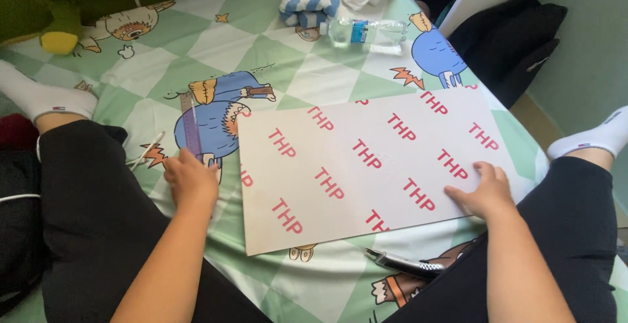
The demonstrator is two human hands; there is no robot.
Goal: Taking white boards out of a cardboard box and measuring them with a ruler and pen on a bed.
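The left hand (190,180) is closing its grip on a purple ruler (191,127) on the bed sheet (288,55). The right hand (483,191), open, is pressing flat the white board (366,166), which looks stiff, light and slippery; its edges seem best to hold.

Soft, even daylight fills the scene; shadows are faint, the white board (373,166) shows mild sheen, and focus softens slightly toward the edges.

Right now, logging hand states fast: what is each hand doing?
Left hand: fingers on the purple ruler, grip cannot be told.
Right hand: open, flat on the white sheet.
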